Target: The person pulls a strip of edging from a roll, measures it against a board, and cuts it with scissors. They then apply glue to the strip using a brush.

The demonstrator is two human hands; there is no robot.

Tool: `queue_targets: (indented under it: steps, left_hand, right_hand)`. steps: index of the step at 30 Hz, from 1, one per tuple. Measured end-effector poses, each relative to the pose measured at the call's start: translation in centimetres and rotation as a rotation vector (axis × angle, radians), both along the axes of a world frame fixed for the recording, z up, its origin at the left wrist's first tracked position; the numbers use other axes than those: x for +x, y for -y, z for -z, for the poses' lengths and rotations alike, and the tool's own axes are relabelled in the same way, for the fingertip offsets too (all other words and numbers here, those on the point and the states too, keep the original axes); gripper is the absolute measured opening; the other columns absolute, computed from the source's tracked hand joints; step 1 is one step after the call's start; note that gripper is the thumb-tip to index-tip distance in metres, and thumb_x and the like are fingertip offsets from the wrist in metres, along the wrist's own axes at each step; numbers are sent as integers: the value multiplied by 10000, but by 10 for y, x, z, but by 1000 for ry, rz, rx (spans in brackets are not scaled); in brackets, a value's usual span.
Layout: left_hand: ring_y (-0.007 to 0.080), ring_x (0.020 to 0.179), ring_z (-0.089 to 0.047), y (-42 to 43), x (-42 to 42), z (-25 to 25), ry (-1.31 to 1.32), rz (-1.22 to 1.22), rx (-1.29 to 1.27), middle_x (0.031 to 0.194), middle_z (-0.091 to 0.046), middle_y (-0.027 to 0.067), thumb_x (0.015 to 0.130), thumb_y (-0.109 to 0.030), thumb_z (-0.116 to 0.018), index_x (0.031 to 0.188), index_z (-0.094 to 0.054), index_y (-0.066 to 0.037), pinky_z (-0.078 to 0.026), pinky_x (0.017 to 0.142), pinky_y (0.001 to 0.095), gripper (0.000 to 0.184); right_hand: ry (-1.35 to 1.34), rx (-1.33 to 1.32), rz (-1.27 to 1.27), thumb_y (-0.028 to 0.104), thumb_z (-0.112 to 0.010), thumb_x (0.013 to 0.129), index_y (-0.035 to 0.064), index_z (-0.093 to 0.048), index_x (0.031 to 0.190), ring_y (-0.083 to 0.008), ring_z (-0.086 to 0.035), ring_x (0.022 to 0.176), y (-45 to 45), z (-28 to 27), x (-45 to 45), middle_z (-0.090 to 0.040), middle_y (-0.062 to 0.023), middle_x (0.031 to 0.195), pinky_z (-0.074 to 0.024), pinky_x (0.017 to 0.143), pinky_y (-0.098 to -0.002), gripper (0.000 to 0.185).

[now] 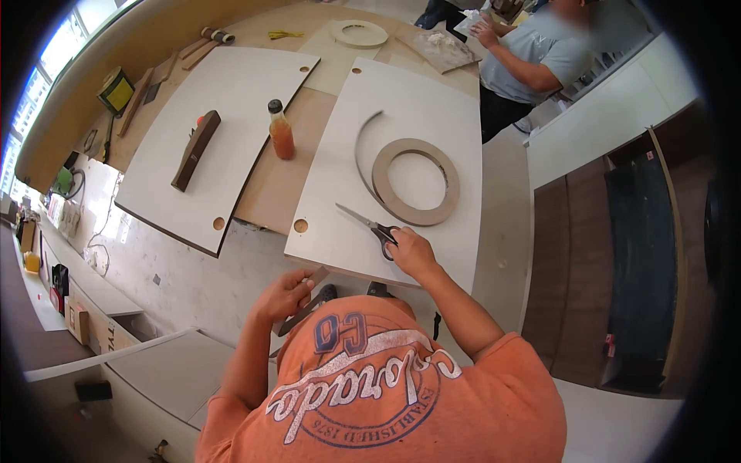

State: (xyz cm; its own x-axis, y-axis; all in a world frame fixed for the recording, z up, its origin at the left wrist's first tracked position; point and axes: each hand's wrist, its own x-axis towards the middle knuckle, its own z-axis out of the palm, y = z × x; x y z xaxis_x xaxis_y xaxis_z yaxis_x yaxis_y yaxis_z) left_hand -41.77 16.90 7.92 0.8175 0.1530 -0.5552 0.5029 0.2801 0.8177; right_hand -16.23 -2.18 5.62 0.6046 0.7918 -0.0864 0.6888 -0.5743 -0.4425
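Note:
My right hand [413, 251] is closed around the black handles of a pair of scissors [372, 224], which lie over the near part of a white panel [332, 174]. Their blades point away to the left. On that panel rests a roll of brown edge banding [450, 181], its loose end [360, 148] curling out to the left. Below the panel's near edge, my left hand [284, 296] pinches a strip of edge banding [315, 278], part of which hangs down beside my shirt.
A bottle of orange liquid [282, 139] stands between the two panels. A wooden hand plane [196, 151] lies on the left white panel [255, 92]. Another roll [337, 32] is at the back. A co-worker [532, 62] holds something white. Dark brown boards [571, 262] are at right.

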Motion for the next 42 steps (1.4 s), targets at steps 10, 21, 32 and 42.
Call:
queue_targets:
  steps: [10,21,32,42]
  left_hand:
    - [48,437,-351,14,-23,14,0,-64,-54,596,-445,-36,993,-179,-477,1122,-536,-45,-276,396,207,195]
    - [87,558,-484,54,-18,19,-64,-201,-29,693,-528,-11,953,-135,-473,1024,-544,-33,-407,509,240,143]
    - [112,622,-526,84,-42,11,-265,-292,128,726,-567,12,926,-146,-503,1019,-566,-17,-440,562,272,171]
    - [124,625,-532,36,-111,49,-148,-387,223,720,-565,22,922,-149,-505,989,-566,-8,-448,565,277,167]
  right_hand:
    - [84,89,48,200,-663,797,1,-620,1031,-376,-598,934,-11,-5,12,-636,-188,981,-484,819,-442,310]
    - [200,-80,101,351,-727,746,31,-592,1167,-342,-521,1093,-26,37,67,-565,-167,1146,-391,937,-479,546]
    - [114,-101,123,359,-706,706,43,-623,1059,-338,-541,1059,-35,37,80,-575,-154,1085,-425,902,-480,482]
    - [37,-200,395,378,-637,766,-20,-546,1167,-370,-544,1142,-127,34,84,-562,-213,1208,-449,959,-464,572]
